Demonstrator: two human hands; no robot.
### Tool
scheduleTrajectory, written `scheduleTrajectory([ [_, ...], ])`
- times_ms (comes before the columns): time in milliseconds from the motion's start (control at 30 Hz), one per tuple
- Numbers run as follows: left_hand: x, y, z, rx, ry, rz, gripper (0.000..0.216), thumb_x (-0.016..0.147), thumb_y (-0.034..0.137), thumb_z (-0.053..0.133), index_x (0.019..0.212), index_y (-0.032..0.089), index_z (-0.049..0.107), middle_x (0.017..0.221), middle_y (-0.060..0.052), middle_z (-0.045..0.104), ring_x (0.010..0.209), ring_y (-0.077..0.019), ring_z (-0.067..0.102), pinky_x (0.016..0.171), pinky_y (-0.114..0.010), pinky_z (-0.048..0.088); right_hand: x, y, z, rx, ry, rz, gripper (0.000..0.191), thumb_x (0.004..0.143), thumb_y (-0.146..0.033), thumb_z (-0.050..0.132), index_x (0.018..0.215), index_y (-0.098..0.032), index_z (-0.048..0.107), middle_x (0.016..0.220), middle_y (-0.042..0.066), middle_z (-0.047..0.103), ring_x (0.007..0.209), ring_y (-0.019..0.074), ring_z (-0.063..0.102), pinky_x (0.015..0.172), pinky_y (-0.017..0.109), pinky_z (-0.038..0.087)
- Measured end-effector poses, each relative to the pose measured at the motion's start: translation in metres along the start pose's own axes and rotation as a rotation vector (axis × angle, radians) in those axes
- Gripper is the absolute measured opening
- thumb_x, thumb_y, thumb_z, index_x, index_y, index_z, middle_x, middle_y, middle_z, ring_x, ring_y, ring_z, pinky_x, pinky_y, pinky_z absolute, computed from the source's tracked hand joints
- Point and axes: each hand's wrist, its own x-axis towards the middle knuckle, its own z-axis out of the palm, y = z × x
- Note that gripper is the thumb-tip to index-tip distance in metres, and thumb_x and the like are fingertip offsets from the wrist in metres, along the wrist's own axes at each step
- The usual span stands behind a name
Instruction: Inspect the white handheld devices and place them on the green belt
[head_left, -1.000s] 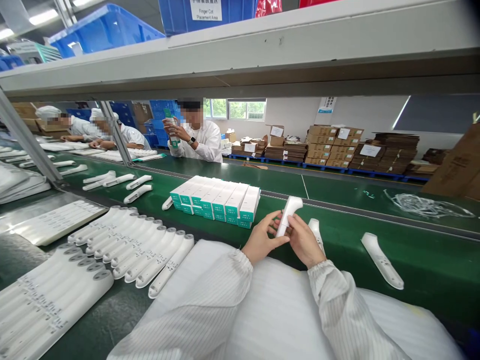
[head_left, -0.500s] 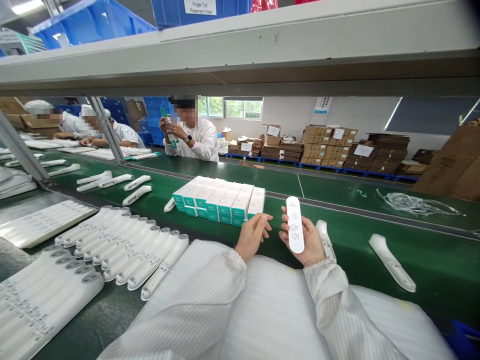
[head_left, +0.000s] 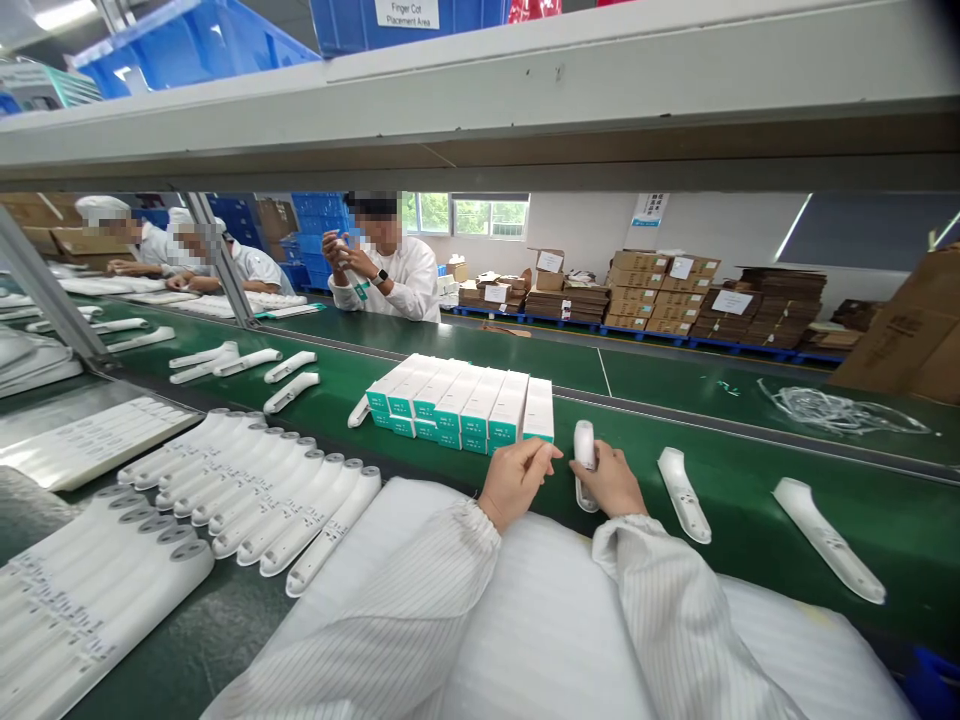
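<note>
My right hand (head_left: 613, 482) is closed around a white plastic handset (head_left: 584, 440) with a rounded head, which stands out over the green conveyor belt (head_left: 525, 520). Part of the handset is hidden behind the fingers. Just left of it, my left hand (head_left: 517, 480) is held with its fingers curled and pressed together; whatever they hold, if anything, is hidden. Behind the left hand, white and teal boxes (head_left: 465, 400) stand stacked in two layers. To the right, two similar white handsets with bent heads, one nearer (head_left: 684, 495) and one farther right (head_left: 829, 540), lie on the belt.
White handsets (head_left: 322, 525) lie in close rows at the left, and several more (head_left: 292, 392) sit apart on the belt. White foam padding (head_left: 547, 620) covers the front edge. A shelf (head_left: 480, 95) spans overhead. A co-worker (head_left: 397, 270) works across the belt.
My right hand has lowered and turned over with the white handset, whose printed face was towards me before. Boxes and loose handsets on the belt have shifted right. My left hand's fingers have drawn together.
</note>
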Motion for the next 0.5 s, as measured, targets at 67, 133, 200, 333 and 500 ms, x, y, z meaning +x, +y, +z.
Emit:
scheduleTrajectory([
  [67, -0.001, 0.001, 0.000, 0.033, -0.022, 0.018, 0.039, 0.088, 0.040, 0.034, 0.084, 0.018, 0.065, 0.066, -0.002, 0.059, 0.060, -0.0116, 0.054, 0.059, -0.022, 0.041, 0.002, 0.008, 0.001, -0.147, -0.056, -0.007, 0.033, 0.067, -0.037, 0.058, 0.093, -0.017, 0.059, 0.098, 0.014, 0.056, 0.096, 0.0293, 0.055, 0.080, 0.040, 0.040],
  [133, -0.002, 0.001, -0.001, 0.061, -0.049, 0.034, 0.038, 0.088, 0.038, 0.034, 0.084, 0.018, 0.066, 0.067, -0.003, 0.060, 0.063, -0.0126, 0.055, 0.061, -0.022, 0.042, 0.003, 0.013, 0.002, -0.189, -0.062, -0.021, 0.027, 0.068, -0.037, 0.058, 0.087, -0.018, 0.060, 0.096, 0.014, 0.057, 0.098, 0.0294, 0.053, 0.081, 0.040, 0.040],
  [200, -0.003, 0.001, -0.001, 0.092, -0.067, 0.052, 0.037, 0.088, 0.037, 0.034, 0.084, 0.018, 0.066, 0.067, -0.003, 0.061, 0.065, -0.0129, 0.055, 0.063, -0.022, 0.041, 0.003, 0.012, -0.001, -0.160, 0.009, -0.046, 0.028, 0.068, -0.037, 0.058, 0.090, -0.019, 0.060, 0.098, 0.013, 0.057, 0.099, 0.0283, 0.053, 0.082, 0.039, 0.040],
  [333, -0.005, 0.003, -0.002, 0.111, -0.028, 0.080, 0.035, 0.089, 0.034, 0.034, 0.093, 0.019, 0.065, 0.073, -0.003, 0.063, 0.066, -0.0130, 0.055, 0.067, -0.023, 0.042, -0.004, -0.008, -0.015, 0.152, 0.274, -0.146, 0.038, 0.073, -0.042, 0.052, 0.104, -0.019, 0.057, 0.102, 0.011, 0.056, 0.079, 0.0208, 0.056, 0.073, 0.035, 0.043],
  [500, -0.007, 0.025, -0.009, 0.147, 0.157, 0.165, 0.032, 0.088, 0.028, 0.036, 0.107, 0.019, 0.059, 0.091, -0.007, 0.063, 0.081, -0.0173, 0.054, 0.080, -0.029, 0.041, -0.032, -0.047, -0.018, 0.571, 0.215, -0.308, 0.027, 0.078, -0.044, 0.051, 0.083, -0.021, 0.063, 0.064, 0.000, 0.055, 0.056, 0.0143, 0.049, 0.056, 0.027, 0.040],
])
